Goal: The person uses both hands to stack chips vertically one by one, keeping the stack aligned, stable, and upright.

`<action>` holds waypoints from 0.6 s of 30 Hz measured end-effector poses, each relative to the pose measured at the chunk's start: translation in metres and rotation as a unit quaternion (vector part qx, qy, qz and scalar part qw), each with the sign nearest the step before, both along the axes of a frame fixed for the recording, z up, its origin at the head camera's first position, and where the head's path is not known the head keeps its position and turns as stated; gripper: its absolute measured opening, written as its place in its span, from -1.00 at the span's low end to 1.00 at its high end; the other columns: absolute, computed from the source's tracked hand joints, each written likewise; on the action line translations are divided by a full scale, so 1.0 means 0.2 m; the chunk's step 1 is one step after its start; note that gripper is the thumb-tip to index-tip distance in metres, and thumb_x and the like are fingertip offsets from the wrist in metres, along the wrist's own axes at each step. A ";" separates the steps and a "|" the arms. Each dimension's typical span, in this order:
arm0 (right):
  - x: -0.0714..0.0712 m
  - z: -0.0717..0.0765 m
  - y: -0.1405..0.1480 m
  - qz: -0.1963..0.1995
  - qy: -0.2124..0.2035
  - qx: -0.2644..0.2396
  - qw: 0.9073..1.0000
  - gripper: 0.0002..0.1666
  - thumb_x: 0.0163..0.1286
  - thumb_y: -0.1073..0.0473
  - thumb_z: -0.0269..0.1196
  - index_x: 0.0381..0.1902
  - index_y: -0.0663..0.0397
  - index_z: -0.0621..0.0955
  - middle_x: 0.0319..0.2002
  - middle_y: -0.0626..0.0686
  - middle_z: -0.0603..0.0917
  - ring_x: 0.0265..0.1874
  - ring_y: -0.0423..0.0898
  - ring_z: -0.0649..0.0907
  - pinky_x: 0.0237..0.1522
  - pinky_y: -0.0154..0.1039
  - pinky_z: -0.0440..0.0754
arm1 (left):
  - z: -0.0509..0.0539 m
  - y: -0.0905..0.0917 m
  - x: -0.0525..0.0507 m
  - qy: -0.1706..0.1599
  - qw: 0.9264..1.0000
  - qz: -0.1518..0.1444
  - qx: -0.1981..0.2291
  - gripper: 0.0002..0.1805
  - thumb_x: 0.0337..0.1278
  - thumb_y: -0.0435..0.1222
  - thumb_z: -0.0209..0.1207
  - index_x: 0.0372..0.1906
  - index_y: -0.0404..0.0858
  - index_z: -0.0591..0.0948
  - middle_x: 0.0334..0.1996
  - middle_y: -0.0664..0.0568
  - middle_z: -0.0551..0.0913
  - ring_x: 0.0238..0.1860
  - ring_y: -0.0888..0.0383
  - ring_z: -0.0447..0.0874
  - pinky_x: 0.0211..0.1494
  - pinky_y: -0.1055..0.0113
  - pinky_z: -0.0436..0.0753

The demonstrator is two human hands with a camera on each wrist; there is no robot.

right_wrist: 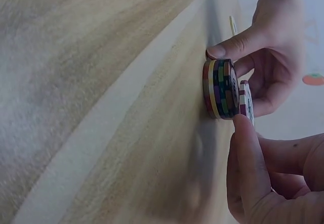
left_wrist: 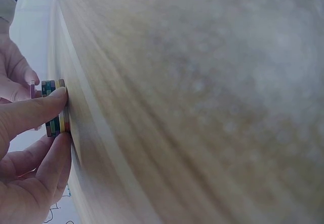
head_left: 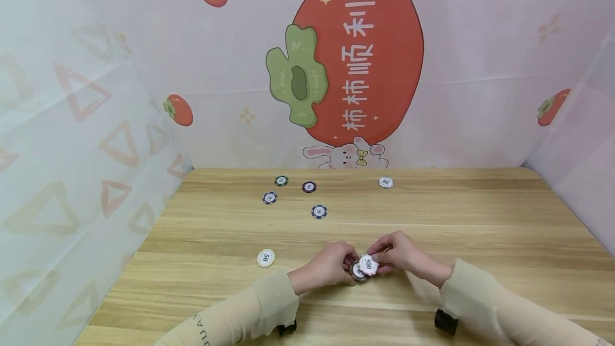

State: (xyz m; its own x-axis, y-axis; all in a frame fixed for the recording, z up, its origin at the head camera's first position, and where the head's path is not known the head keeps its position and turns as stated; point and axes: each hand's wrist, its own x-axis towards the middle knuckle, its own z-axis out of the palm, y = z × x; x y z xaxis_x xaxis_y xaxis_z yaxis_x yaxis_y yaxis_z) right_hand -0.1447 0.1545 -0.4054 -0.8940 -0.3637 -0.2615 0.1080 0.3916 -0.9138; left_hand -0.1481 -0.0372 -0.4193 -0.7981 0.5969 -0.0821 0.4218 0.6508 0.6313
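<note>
A stack of poker chips [head_left: 357,273] stands on the wooden table, with green, yellow and red edges showing in the right wrist view. My left hand [head_left: 325,267] grips this stack [right_wrist: 218,89] by its sides, thumb and fingers on opposite edges. A white-faced poker chip marked 500 [head_left: 368,265] is pinched by my right hand [head_left: 402,254]. That chip [right_wrist: 246,102] is just above the stack's top, tilted and set off to the right, partly covering the top chip. Whether the two touch is unclear.
Left of my left hand lies a yellow-edged 50 chip [head_left: 266,258]. Farther back are a blue 10 chip [head_left: 319,211], another blue chip [head_left: 270,198], a green 20 chip [head_left: 281,181] and a purple chip [head_left: 309,187]. A pale 10 chip [head_left: 386,182] sits near the back edge.
</note>
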 end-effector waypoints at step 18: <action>0.02 -0.02 -0.03 0.009 -0.011 -0.023 1.000 -0.78 0.13 0.47 0.20 -0.23 0.50 0.56 -0.38 0.15 0.64 -0.44 -0.10 0.64 -0.38 -0.21 0.64 | 0.00 0.00 0.00 -0.004 1.000 0.001 -0.001 -0.61 -0.44 -0.42 0.45 -0.30 -0.27 0.60 -0.44 0.19 0.50 -0.43 0.42 0.43 -0.32 0.61 0.45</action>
